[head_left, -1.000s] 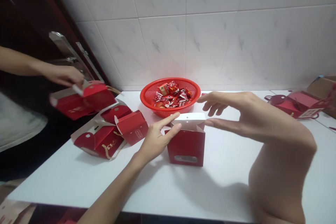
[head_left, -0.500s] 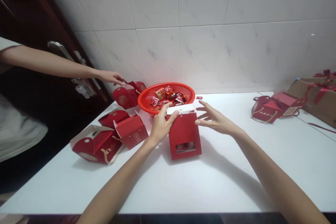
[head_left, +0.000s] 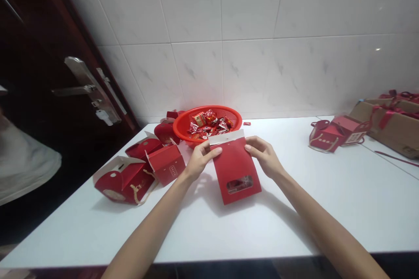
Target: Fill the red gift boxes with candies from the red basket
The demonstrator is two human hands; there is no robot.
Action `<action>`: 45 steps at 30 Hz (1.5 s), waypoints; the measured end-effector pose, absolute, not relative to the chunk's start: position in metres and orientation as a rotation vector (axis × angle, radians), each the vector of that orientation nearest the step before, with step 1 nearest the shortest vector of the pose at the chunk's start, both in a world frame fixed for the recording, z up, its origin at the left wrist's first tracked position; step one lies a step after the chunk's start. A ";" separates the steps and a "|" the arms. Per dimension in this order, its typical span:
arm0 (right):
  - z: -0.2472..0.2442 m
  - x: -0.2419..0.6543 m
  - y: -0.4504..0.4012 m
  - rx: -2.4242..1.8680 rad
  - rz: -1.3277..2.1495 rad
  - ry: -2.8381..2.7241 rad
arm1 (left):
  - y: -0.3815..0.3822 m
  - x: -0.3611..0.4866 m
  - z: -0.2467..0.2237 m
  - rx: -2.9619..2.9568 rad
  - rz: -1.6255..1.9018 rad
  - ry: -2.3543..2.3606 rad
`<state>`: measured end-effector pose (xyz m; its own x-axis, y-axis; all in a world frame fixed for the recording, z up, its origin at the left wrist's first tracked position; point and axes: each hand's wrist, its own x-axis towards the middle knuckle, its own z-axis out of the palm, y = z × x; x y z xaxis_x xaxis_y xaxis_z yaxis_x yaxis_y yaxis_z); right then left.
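Note:
A red box (head_left: 235,165) with a small clear window and a white top flap is tilted between my hands, over the white table. Wrapped items show through its window. My left hand (head_left: 200,159) pinches the box's upper left corner, thumb on the front. On the upper right edge, my right hand (head_left: 264,153) grips it the same way. Directly behind stands a red plastic basket (head_left: 240,123) of wrapped sweets (head_left: 211,117).
Several red boxes (head_left: 166,163) stand left of the basket, one with a rope handle (head_left: 135,192). At right are red boxes (head_left: 324,136) and a cardboard box (head_left: 376,128) with ribbons. A person's clothing (head_left: 26,161) shows at far left, beside a door.
My right hand has closed on the box, which now tilts with its lower end swung right. The other person's arm has withdrawn from the boxes at the back left.

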<state>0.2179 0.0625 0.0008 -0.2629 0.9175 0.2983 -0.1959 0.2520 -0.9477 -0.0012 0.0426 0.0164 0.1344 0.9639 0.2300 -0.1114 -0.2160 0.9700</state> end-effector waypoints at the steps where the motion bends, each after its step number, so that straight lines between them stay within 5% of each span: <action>1: 0.002 0.216 0.060 -0.711 1.217 -1.410 | 0.042 -0.001 0.018 1.387 1.335 0.919; 21: 0.010 0.217 0.045 -0.684 1.314 -1.484 | 0.035 0.003 0.019 1.621 1.341 0.979; 29: -0.004 0.214 0.048 -0.695 0.972 -1.602 | 0.040 0.000 0.009 1.815 1.547 1.134; 45: -0.006 0.205 0.042 -0.779 1.006 -1.564 | 0.036 -0.001 0.004 1.923 1.640 1.143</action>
